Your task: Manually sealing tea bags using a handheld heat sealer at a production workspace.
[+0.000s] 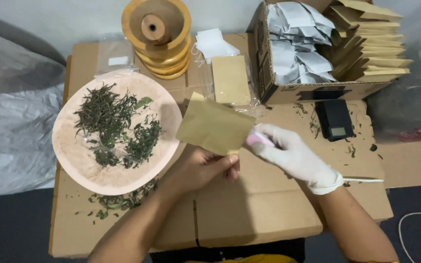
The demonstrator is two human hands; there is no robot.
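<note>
As left hand [205, 168] pinches pouch [215, 125], gloved right hand [288, 153] grips pink tool [259, 140]

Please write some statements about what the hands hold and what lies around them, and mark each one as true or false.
1. The left hand holds a flat tan paper pouch. True.
2. Both hands wear white gloves. False: only the right hand is gloved; the left one is bare.
3. The pink tray holds dried green leaves. True.
4. The cardboard box is empty. False: it holds white sachets and tan pouches.
5. The right hand holds a small pink thing at the pouch's edge. True.
</note>
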